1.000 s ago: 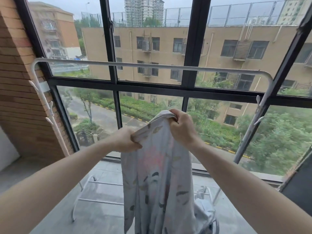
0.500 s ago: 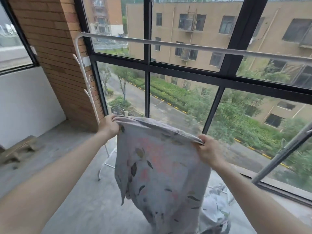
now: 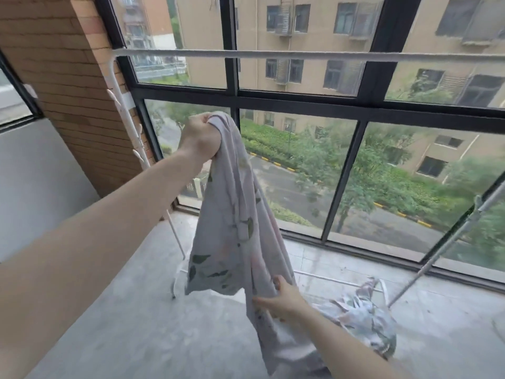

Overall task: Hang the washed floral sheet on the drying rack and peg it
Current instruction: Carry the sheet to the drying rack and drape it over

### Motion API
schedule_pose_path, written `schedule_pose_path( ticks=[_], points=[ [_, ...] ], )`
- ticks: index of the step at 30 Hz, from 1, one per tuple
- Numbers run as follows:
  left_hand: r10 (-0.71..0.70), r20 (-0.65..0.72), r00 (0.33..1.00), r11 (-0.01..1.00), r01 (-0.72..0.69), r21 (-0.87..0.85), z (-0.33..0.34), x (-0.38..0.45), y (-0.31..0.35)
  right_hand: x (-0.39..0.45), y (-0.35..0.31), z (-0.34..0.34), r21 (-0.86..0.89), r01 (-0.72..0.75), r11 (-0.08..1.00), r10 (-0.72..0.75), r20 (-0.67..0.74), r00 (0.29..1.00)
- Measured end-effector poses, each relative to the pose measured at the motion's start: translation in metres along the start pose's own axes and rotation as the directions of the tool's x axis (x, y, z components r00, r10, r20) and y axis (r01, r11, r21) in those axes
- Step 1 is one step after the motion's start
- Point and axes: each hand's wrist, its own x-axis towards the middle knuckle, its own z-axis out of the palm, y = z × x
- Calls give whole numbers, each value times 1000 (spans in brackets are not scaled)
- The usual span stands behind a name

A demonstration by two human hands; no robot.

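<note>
The pale floral sheet (image 3: 235,231) hangs in a long fold from my left hand (image 3: 200,139), which grips its top corner in a fist, raised below the rack's top bar (image 3: 300,54). My right hand (image 3: 281,299) is low down and holds the sheet's lower part between thumb and fingers. The rest of the sheet lies bunched (image 3: 358,321) on the floor at the right, over the rack's base. The white drying rack stands in front of the window, its left post (image 3: 123,105) beside the brick pillar. No pegs are in sight.
A brick pillar (image 3: 68,86) rises at the left, with a white wall (image 3: 35,181) below a side window. The big black-framed window (image 3: 347,170) fills the back. The rack's right leg (image 3: 448,244) slants down to the grey concrete floor (image 3: 136,324).
My hands held the sheet's top edge spread apart; now my left hand has risen with one corner while my right hand has dropped low onto the sheet. The view has turned left.
</note>
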Motion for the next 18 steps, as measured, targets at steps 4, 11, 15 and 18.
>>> schedule_pose_path(
  ticks=[4, 11, 15, 18],
  points=[
    [51, 34, 998, 999, -50, -15, -31, 24, 9, 14, -65, 61, 241, -92, 966, 110, -62, 992],
    [109, 12, 994, 993, -110, 31, -83, 52, 17, 35, -69, 53, 738, -80, 670, 483, -352, 802],
    [230, 17, 973, 899, -219, 378, -129, 75, 0, 0, -59, -61, 754, 57, 655, 647, -598, 474],
    [129, 73, 989, 818, -148, 556, -150, 96, -22, -62, -113, -172, 661, 238, 712, 605, -749, 272]
  ],
)
